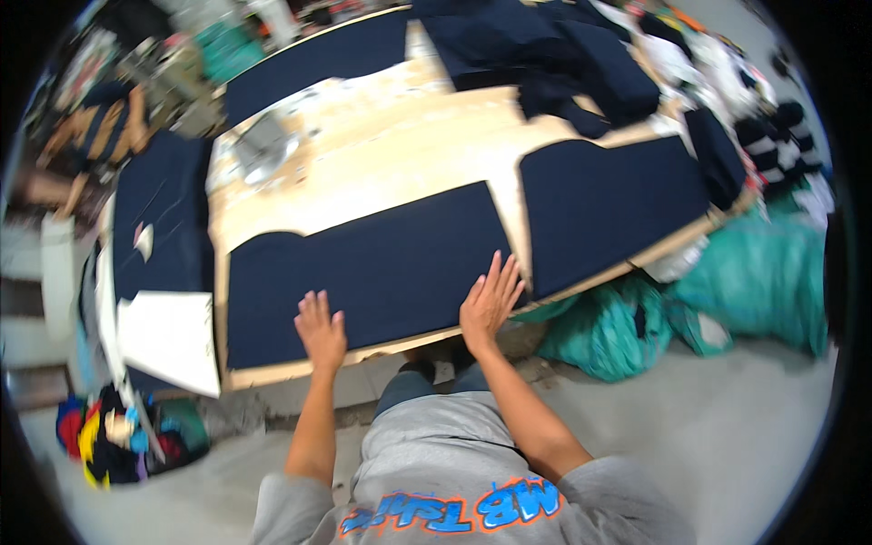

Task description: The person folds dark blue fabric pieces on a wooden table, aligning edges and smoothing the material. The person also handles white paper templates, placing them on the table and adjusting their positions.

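Hands first: your left hand (321, 329) lies flat, fingers together and extended, palm down on the near edge of the dark navy fabric panel (363, 268), gripping nothing. Your right hand (490, 300) is just to its right, also pressed flat and open with fingers spread, on the same panel's near right corner, holding nothing either. Both palms rest on the cloth, which lies spread flat along the near edge of the wooden table (381, 163). Just beyond your right fingertips, a narrow strip of bare wood separates this panel from a second navy panel (604, 204), lying flat further to the right. To the left of your left hand a white sheet (168, 336) hangs over the table's corner, with another dark piece (163, 222) past it. Below and right of your right hand, teal bags (618, 331) sit on the floor. Farther out, beyond both palms, more navy pieces (545, 54) are heaped at the table's far side.
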Demonstrator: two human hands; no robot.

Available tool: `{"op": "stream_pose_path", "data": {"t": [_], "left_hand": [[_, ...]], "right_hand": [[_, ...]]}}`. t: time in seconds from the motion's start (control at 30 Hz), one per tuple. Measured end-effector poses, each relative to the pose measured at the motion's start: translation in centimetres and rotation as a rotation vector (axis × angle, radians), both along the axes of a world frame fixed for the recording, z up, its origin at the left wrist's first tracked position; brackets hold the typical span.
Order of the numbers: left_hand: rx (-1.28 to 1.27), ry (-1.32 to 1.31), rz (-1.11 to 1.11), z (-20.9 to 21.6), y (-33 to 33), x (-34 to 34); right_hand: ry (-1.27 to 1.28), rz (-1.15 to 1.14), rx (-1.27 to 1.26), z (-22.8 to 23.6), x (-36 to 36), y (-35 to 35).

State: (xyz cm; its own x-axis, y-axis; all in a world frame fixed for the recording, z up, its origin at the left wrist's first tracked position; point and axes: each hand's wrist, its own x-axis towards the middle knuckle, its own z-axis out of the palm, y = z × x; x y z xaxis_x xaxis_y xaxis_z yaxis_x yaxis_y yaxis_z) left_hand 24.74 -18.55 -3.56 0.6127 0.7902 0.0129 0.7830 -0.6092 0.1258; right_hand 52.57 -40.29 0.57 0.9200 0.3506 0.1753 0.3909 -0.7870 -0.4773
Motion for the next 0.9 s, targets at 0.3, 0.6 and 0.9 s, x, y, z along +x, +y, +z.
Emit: {"op": "stream_pose_path", "data": {"t": [0.3, 0.6, 0.9], "left_hand": [[-0.097, -0.08, 0.096, -0.1, -0.2, 0.2], [-0.067, -0.238, 0.014, 2.8, 3.6, -1.9], [0.03, -0.232, 0.012, 1.3, 15.6, -14.1]], "right_hand": [[-0.136, 0.042, -0.406, -4.1, 1.9, 4.0], [-0.138, -0.035, -0.435, -4.7, 2.4, -0.5], [-0.065, -0.287, -0.461, -6.6, 0.2, -3.3]]}}
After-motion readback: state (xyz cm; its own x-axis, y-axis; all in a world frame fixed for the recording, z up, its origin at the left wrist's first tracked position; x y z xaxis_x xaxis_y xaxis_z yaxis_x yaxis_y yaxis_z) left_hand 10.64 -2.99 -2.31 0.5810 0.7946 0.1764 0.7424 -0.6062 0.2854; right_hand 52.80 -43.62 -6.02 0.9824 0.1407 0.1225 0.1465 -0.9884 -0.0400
